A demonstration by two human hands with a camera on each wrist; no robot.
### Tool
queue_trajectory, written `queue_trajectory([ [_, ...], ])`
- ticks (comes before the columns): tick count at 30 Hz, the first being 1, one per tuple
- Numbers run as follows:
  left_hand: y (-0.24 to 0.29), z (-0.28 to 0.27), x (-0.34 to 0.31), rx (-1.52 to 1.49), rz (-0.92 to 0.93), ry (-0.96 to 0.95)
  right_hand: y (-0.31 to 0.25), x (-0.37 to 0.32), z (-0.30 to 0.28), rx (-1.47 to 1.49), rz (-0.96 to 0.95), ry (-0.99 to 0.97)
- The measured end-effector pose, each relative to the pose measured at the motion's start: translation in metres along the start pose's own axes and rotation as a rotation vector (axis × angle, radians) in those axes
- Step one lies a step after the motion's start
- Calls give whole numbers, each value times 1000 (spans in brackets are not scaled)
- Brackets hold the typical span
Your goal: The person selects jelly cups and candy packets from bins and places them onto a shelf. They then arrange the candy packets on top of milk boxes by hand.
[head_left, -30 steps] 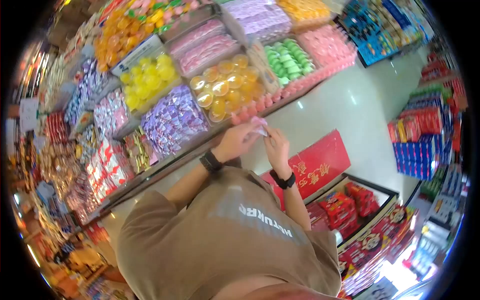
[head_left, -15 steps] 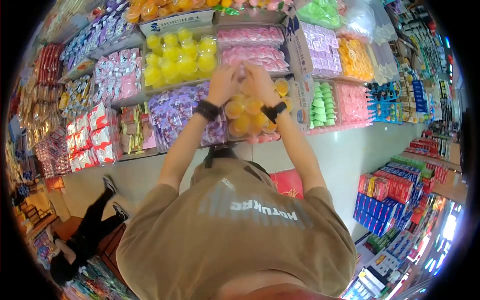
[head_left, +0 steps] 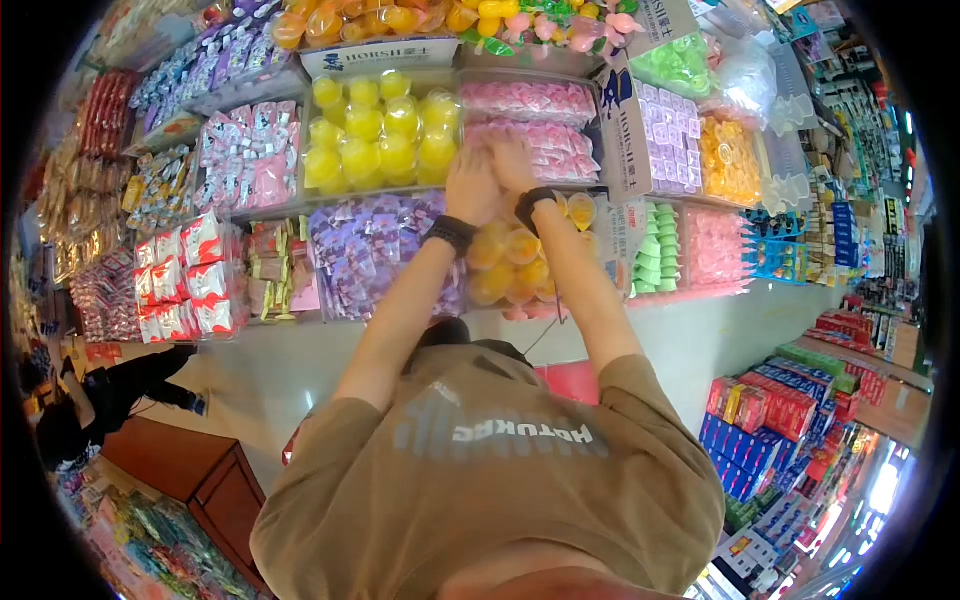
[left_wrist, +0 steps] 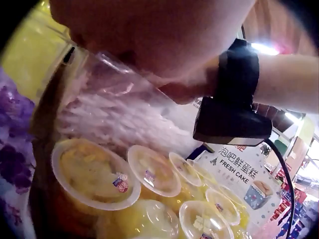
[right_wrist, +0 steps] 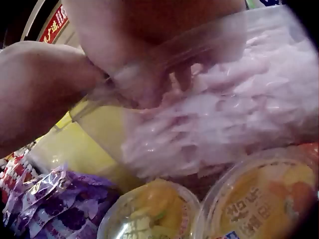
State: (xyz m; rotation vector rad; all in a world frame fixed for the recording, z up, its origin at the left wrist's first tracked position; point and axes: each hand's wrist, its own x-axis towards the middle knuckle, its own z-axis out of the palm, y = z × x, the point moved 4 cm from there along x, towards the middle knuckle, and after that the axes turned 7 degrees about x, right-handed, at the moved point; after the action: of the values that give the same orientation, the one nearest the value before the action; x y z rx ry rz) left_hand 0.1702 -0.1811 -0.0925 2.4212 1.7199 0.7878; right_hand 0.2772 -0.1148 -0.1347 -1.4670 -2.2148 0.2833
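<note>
Both hands are close together over the front of a clear bin of pink-wrapped packets (head_left: 555,150). My right hand (head_left: 513,163) reaches in with its fingers (right_wrist: 182,77) stretched down onto the packets, seen through the bin's clear wall (right_wrist: 199,37). Beside it, to the left, lies my left hand (head_left: 474,186), its fingertips over the same bin; I cannot tell whether they hold a packet. Below the hands are round lidded cups (left_wrist: 97,174) of orange and yellow filling. Each wrist wears a black band (head_left: 452,233).
Yellow round cups (head_left: 380,135) and purple packets (head_left: 375,245) fill bins to the left. On the right are a printed cardboard panel (head_left: 622,130), green twisted sweets (head_left: 655,250) and pink ones (head_left: 715,245). Stacked boxes (head_left: 760,420) stand across the floor; another person (head_left: 120,395) is at far left.
The hands pinched a small pink wrapped piece in front of the display; they then moved forward over the pink packets and are now lower among them. The person at left has shifted further left.
</note>
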Motion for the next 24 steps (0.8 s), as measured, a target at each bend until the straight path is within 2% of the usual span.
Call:
queue_trajectory([
  [3,-2,9,2,94,-29,54,-4,1,3,-72,-114,222],
  [5,0,11,2,121,-46,80,0,5,-4,-8,-53,64],
  [6,2,9,4,121,-48,-14,2,4,-7,23,-21,-14],
  [8,4,5,8,116,-45,-202,1,-6,-20,147,-39,67],
  [10,8,3,6,241,10,-110,-1,-22,-42,232,-75,154],
  [11,10,2,5,299,41,-62,-2,-38,-58,300,-26,222],
  [12,4,12,5,382,47,-79,-19,-56,-89,365,24,294],
  [13,2,14,4,343,23,-80,-32,-77,-114,429,73,372],
  [16,1,17,7,306,16,-60,-39,-148,-163,373,94,420],
  [19,0,21,4,380,68,20,-64,-234,-212,652,465,566],
  [24,-11,21,10,237,195,110,-100,-407,-237,531,758,730],
])
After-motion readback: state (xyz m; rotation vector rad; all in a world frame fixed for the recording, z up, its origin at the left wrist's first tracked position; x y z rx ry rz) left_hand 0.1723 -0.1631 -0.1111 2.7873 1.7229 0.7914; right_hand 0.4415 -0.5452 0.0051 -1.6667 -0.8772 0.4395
